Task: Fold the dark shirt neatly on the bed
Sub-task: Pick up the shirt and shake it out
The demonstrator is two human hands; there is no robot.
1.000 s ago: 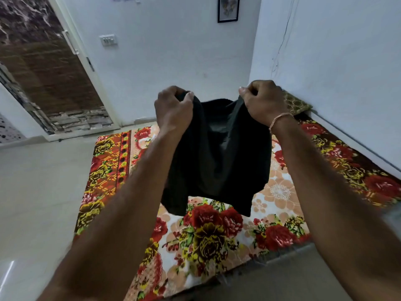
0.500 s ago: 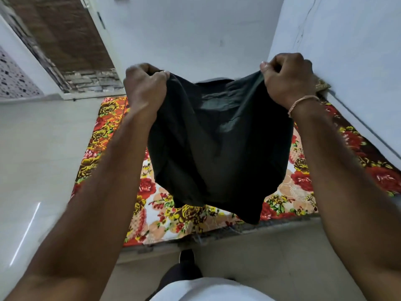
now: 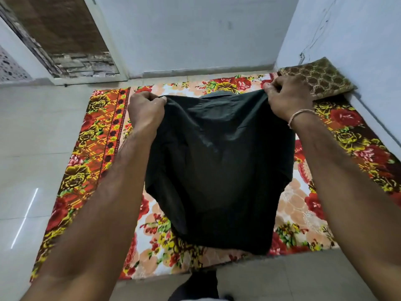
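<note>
Left hand and right hand each grip the dark shirt, held above the floral bed; tiled floor at frame left.

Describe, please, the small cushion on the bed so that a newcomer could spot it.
Start at the floral bed against the right wall. In its far right corner lies a flat cushion. Its olive-brown honeycomb pattern sets it apart from the red and yellow flowers around it.
</note>
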